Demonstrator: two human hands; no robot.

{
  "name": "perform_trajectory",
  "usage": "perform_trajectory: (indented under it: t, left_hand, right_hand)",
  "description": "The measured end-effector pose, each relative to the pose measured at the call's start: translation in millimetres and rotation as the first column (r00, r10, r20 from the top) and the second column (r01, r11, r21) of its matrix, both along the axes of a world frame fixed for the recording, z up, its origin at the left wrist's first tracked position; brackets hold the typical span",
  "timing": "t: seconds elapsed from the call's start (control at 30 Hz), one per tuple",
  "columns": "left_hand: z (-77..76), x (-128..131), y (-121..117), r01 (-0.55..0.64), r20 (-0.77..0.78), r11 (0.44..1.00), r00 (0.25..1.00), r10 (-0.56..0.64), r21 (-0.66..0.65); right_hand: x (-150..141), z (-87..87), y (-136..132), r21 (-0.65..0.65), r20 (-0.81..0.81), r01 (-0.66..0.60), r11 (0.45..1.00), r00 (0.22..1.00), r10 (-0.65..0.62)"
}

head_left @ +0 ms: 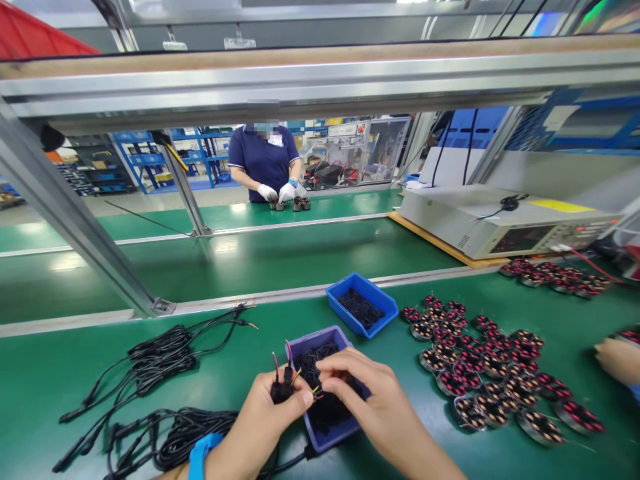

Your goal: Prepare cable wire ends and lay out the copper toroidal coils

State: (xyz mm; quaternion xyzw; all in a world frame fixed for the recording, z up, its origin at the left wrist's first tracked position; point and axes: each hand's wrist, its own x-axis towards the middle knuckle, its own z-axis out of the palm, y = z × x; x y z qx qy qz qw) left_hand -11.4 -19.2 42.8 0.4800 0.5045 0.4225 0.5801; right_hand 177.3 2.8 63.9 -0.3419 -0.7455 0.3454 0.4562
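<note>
Green workbench (70, 360) | motor stators (480, 363) at 3 o'clock | left hand (260, 420) grasps black cable plug (280, 390) | right hand (373, 407) pinches perhaps thin wires (316, 393)

Across the green rubber-topped workbench (60, 367) stands a person in a navy polo shirt (263, 160) and white gloves, bent over small parts. On the workbench's right side, dozens of round copper-wound motor stators (480, 373) lie in loose rows, with a shallow blue plastic tray of black cable pieces (361, 305) just left of them, and a beige bench-top test instrument (505, 223) sits on a wooden board beyond them
</note>
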Motion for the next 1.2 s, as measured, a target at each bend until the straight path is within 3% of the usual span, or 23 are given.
perform_trajectory:
  t: [0.17,0.33,0.47,0.6,0.83,0.97,1.07,1.13,1.2]
  left_hand:
    - [-1.9,-4.2,0.9,0.072,-0.035,0.997,0.997,-0.072,0.020]
    - [-5.1,-0.4,0.1,0.018,-0.023,0.996,1.000,-0.016,0.086]
    - [-4.4,0.6,-1.3,-0.009,0.009,0.996,1.000,0.008,0.089]
    - [-0.4,-1.4,-4.5,0.011,0.057,0.996,0.998,-0.016,0.089]
    - [3.3,-2.2,-9.9,-0.020,0.166,0.998,0.986,0.009,0.064]
    - [-4.4,-6.3,-8.2,0.032,0.186,0.996,0.982,-0.046,0.079]
    - [-6.8,-7.6,-7.4,0.054,0.178,0.995,0.982,-0.069,0.084]
    - [-4.8,-6.5,-7.6,0.046,0.165,0.997,0.985,-0.056,0.066]
    - [-1.4,-4.7,-7.5,0.000,0.147,0.999,0.989,-0.006,0.039]
  right_hand:
    - [-0.4,-0.1,0.6,0.020,0.048,-0.005,1.000,0.999,0.005]
    - [1.2,-1.4,4.9,0.113,0.090,-0.088,0.990,0.993,0.078]
    - [1.0,1.7,2.9,0.113,0.123,-0.145,0.983,0.984,0.131]
    - [-5.0,2.7,-1.3,0.128,0.116,-0.132,0.983,0.986,0.117]
    - [-13.8,-2.0,-6.4,0.032,0.126,-0.039,0.999,0.991,0.034]
    - [-10.2,2.6,-3.9,-0.023,0.133,-0.091,0.996,0.987,0.093]
    - [-7.5,4.5,-2.4,0.011,0.165,-0.129,0.992,0.978,0.126]
    - [-4.8,6.3,-2.9,0.020,0.190,-0.124,0.992,0.975,0.118]
    - [0.5,11.5,-4.3,-0.027,0.215,-0.199,0.980,0.956,0.200]
